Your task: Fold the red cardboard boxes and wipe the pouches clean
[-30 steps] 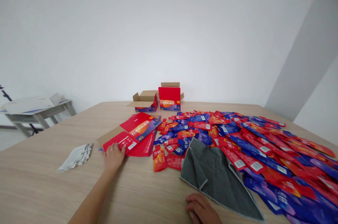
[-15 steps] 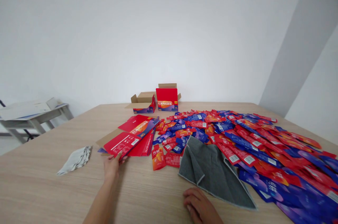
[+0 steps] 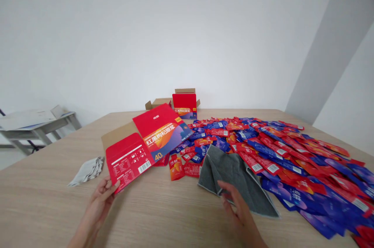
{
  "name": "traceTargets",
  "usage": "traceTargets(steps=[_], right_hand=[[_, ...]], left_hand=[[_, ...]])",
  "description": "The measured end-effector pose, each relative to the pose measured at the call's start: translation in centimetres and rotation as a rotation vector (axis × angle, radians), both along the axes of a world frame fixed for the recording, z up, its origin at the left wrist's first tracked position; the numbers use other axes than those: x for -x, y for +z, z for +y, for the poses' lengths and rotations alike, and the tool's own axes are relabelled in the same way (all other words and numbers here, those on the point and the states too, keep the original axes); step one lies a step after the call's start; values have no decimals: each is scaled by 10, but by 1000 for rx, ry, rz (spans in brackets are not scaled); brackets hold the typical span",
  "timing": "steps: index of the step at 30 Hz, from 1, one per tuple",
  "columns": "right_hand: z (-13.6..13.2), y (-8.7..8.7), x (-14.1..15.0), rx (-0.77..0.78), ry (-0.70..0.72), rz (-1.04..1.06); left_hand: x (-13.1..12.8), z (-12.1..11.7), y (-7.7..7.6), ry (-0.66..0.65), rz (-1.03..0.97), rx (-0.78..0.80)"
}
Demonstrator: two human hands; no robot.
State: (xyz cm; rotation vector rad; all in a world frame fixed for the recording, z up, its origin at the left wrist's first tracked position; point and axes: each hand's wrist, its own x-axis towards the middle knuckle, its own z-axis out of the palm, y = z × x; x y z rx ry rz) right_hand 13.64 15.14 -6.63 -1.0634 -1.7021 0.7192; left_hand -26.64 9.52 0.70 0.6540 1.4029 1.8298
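Observation:
A flattened red carton with orange and purple print is tilted up off the table. My left hand pinches its lower left corner between thumb and fingers. My right hand is open and holds nothing, its fingers pointing forward at the near edge of a crumpled grey cloth; whether they touch it I cannot tell. More flat red cartons lie mostly hidden beneath the raised one. Just right of them, a red-orange pouch rests on the wood.
Red and blue pouches are heaped across the right side of the table. Against the wall stand an upright red box and an open box, partly hidden. A folded whitish cloth lies at left; beyond is a side table.
My left hand has lifted the flattened carton off the stack and drawn it nearer. My right hand has risen from the table, moved forward and opened its fingers by the grey cloth.

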Motion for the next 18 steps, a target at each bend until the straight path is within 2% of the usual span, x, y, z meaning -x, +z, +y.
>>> traceTargets(steps=[2, 4, 6, 8, 11, 12, 15, 18], right_hand=[[7, 22, -9, 75, -132, 103], [13, 46, -19, 70, -170, 228], [17, 67, -30, 89, -194, 322], [15, 80, -40, 169, -214, 370], [7, 81, -49, 249, -230, 462], [4, 79, -50, 242, -246, 496], [0, 76, -51, 148, -319, 604], [3, 78, -52, 97, -297, 782]], left_hand=[[-11, -14, 14, -84, 58, 10], [-26, -22, 22, -143, 121, 16], [-42, -24, 21, -211, 190, 23], [-58, -20, 13, -329, 255, 53], [-83, -8, 0, -466, 308, 73], [-90, -3, -2, -458, 316, 59], [-110, 10, -4, -328, 311, -10], [-122, 19, -5, -265, 251, -125]])
